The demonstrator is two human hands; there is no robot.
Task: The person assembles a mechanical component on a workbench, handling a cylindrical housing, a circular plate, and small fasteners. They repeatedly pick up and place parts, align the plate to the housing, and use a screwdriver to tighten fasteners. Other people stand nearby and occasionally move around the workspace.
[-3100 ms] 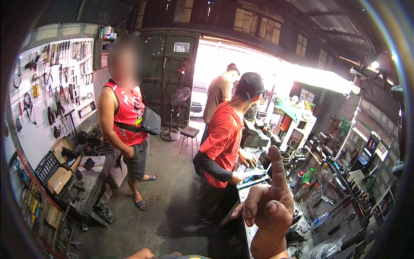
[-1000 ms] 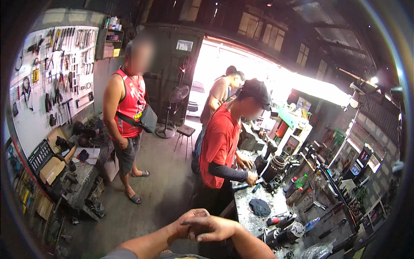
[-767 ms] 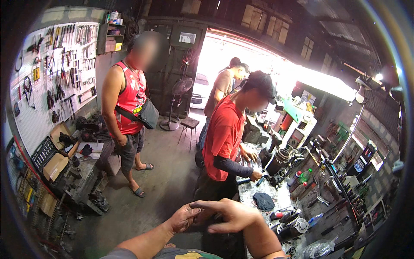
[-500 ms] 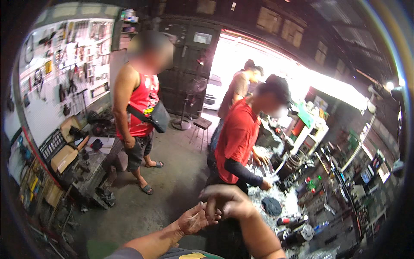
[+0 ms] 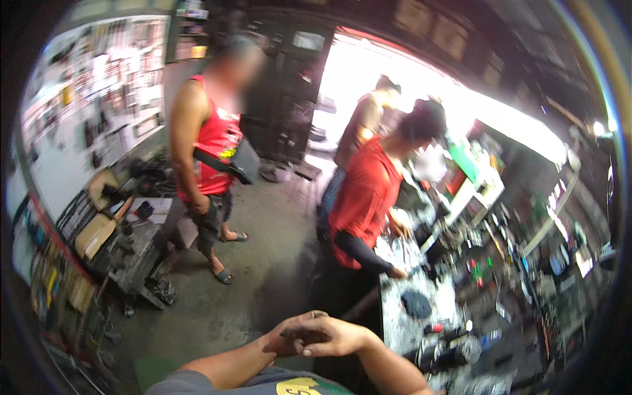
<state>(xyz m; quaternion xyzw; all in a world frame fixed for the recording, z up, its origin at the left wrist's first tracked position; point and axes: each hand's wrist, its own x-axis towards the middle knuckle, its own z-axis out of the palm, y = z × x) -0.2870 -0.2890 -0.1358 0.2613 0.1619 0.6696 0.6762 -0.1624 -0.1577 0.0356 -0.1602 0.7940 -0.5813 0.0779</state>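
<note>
My two hands meet low in the middle of the head view, close in front of my body. My right hand point(image 5: 339, 337) is closed over my left hand point(image 5: 288, 332), its fingers curled against it and its thumb lying below. The fingers of my left hand are mostly hidden by the right one. No tool or part shows in either hand. To the right of them stands a workbench point(image 5: 400, 324) with a dark round cloth-like piece point(image 5: 416, 304) on it.
A person in a red shirt point(image 5: 365, 197) leans over the bench, with another person point(image 5: 359, 131) behind. Someone in a red tank top point(image 5: 214, 151) stands at left, near a low cluttered table point(image 5: 141, 240). Metal parts point(image 5: 454, 349) crowd the bench's near end. A tool board point(image 5: 99, 99) hangs far left.
My right hand has come down from above my left hand and closed over it. The red-shirted person's forearm has lowered slightly toward the bench. My view has shifted a little.
</note>
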